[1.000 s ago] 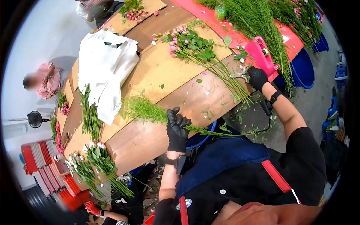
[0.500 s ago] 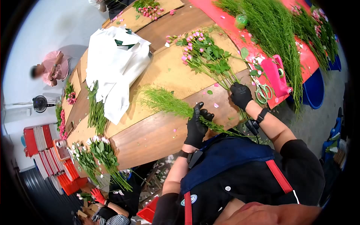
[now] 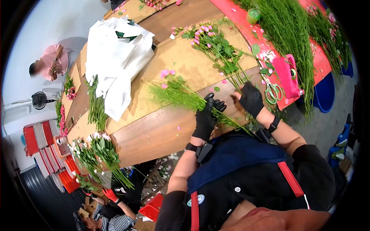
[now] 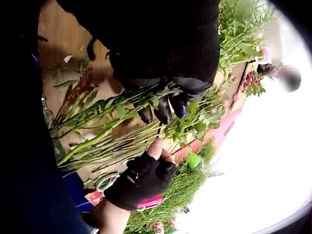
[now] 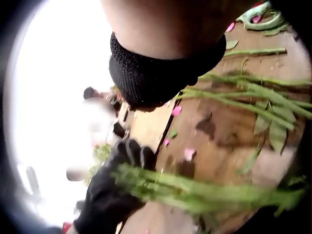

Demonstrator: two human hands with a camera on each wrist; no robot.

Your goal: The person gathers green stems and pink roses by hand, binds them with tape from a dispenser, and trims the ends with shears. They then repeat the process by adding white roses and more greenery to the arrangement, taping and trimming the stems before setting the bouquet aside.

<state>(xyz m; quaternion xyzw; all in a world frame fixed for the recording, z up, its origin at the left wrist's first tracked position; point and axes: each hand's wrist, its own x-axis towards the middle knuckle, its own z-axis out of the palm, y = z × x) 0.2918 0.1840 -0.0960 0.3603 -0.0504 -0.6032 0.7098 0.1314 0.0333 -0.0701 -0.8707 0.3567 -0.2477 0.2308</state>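
Pink roses (image 3: 165, 74), blurred, now show among the green bundle (image 3: 177, 97), and the scissors (image 3: 273, 93), in the right hand a second ago, lie just left of the pink tape dispenser (image 3: 286, 77) on the table. Blue-and-white lettering on an oval badge (image 3: 197, 200), worn on the person's chest below and left of the dispenser, is too small to read. Right of the dispenser stands a blue bucket (image 3: 326, 94), its contents hidden; another blue bucket (image 3: 348, 70) sits farther right and slightly higher, partly behind greenery. Left of the dispenser, the gloved left hand (image 3: 205, 120) grips the bundle by its stems. Nearer the dispenser, the right hand (image 3: 251, 101) is over cut stems; whether its fingers pinch anything cannot be told. More pink-budded stems (image 3: 222, 49) lie up and left of the dispenser on cardboard.
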